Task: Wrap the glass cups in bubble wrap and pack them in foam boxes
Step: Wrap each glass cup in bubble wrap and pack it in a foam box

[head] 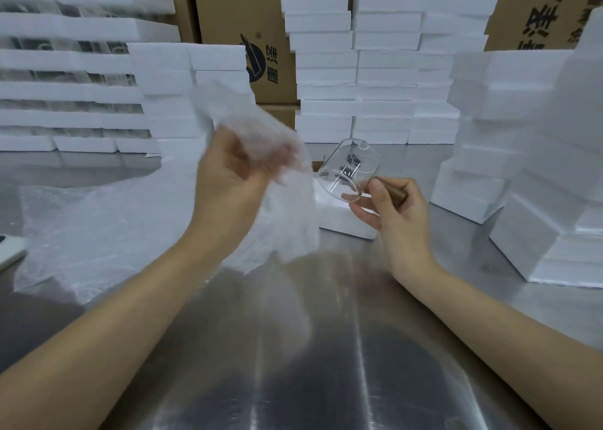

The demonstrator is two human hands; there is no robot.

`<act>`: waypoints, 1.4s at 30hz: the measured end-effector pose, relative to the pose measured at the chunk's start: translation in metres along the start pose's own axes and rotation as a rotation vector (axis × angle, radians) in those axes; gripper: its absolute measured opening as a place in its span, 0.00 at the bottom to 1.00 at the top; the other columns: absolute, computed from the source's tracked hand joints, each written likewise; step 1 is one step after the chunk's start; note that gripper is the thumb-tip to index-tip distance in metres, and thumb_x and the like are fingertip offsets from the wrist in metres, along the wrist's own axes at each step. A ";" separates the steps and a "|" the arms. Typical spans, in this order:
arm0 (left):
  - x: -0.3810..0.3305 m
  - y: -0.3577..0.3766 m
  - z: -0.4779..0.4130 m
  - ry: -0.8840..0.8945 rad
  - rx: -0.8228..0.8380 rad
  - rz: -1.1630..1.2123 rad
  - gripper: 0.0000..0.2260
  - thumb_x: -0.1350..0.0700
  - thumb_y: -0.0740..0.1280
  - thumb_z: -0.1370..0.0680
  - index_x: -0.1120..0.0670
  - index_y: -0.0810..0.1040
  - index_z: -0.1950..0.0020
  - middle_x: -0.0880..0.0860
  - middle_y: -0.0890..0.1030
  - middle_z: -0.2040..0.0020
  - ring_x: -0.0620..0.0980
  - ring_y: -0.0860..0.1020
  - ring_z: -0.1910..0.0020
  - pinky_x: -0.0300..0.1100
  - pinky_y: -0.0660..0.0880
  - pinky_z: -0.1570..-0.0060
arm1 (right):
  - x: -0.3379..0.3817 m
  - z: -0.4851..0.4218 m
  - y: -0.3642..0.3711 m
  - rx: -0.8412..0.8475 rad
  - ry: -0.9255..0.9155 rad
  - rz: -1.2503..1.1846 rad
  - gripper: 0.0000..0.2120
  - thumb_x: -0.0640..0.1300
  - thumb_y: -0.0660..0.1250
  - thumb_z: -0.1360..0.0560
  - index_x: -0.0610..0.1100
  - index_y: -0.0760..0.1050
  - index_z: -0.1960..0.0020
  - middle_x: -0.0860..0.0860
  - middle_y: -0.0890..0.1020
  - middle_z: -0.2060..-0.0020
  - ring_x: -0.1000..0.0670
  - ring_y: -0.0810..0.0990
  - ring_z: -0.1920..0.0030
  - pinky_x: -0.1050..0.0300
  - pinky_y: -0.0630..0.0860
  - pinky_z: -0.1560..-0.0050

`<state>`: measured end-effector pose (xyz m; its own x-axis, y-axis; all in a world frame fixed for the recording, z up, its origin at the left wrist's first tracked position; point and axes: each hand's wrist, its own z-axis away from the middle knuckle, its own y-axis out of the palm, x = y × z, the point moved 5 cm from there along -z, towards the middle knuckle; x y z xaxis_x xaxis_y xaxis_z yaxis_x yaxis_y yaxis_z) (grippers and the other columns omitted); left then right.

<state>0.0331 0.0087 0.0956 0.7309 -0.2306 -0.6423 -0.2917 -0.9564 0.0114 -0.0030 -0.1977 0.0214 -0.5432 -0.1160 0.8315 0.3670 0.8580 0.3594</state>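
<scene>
Bright even light, table (293, 348) glare, blurred edges.

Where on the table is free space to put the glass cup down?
The steel table is bare near you, between the forearms, and far left, between bubble wrap and foam stacks. Crowded: foam boxes right, one foam box behind the glass cup.

Clear wooden-handled glass cup (347, 172) tilts midair beside a lifted bubble wrap sheet (251, 116).
</scene>
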 end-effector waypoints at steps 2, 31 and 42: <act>0.003 -0.010 -0.012 -0.101 0.001 0.373 0.08 0.66 0.65 0.23 0.55 0.72 0.48 0.51 0.80 0.54 0.46 0.79 0.54 0.40 0.75 0.48 | 0.001 -0.002 -0.003 -0.012 -0.012 -0.004 0.02 0.39 0.62 0.20 0.41 0.71 0.52 0.45 0.84 0.55 0.42 0.85 0.55 0.59 0.80 0.55; 0.054 -0.027 0.001 -0.367 0.293 -0.833 0.09 0.55 0.79 0.34 0.51 0.79 0.67 0.46 0.81 0.67 0.41 0.77 0.66 0.36 0.74 0.62 | 0.010 -0.001 0.007 0.075 0.096 -0.134 0.11 0.33 0.61 0.23 0.43 0.69 0.44 0.45 0.82 0.63 0.43 0.84 0.60 0.55 0.79 0.48; 0.042 -0.014 0.004 -0.615 0.172 -0.198 0.06 0.58 0.70 0.24 0.51 0.85 0.59 0.48 0.81 0.67 0.42 0.76 0.69 0.31 0.74 0.67 | 0.022 0.011 0.029 0.385 0.084 0.062 0.07 0.41 0.65 0.24 0.41 0.79 0.59 0.45 0.80 0.67 0.47 0.77 0.67 0.61 0.72 0.66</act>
<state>0.0655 0.0127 0.0655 0.3105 0.1390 -0.9404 -0.3201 -0.9162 -0.2411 -0.0122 -0.1697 0.0455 -0.4596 -0.0853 0.8840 0.0780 0.9877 0.1358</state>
